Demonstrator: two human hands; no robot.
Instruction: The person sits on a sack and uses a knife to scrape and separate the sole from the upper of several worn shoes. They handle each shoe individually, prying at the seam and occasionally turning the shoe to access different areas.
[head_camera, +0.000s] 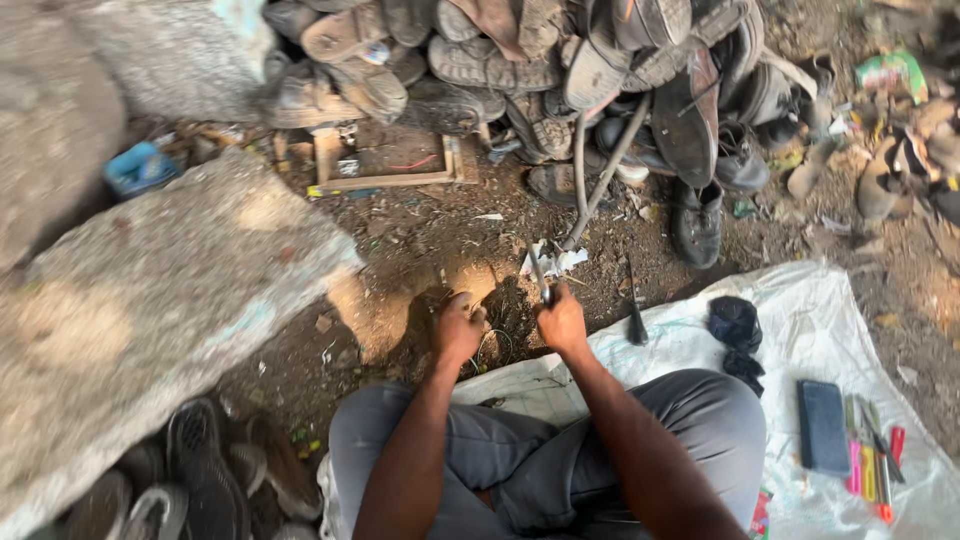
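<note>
Centre of frame: right hand (562, 322) fisted round a thin tool (540, 272), tip toward white scraps (556, 259) on dirt. Left hand (457, 328) curled shut, contents unclear. Work seems midway; shoe pile (560, 70) at top untouched.

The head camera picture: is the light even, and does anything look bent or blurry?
Head view: light is patchy, with sunlit spots on the stone slab and on the dirt beside the left hand; the pile of old shoes lies in duller shade. Edges look bowed, as with a wide lens. The right hand and the tool it grips are slightly soft; the white sack looks pale, not glaring.
</note>
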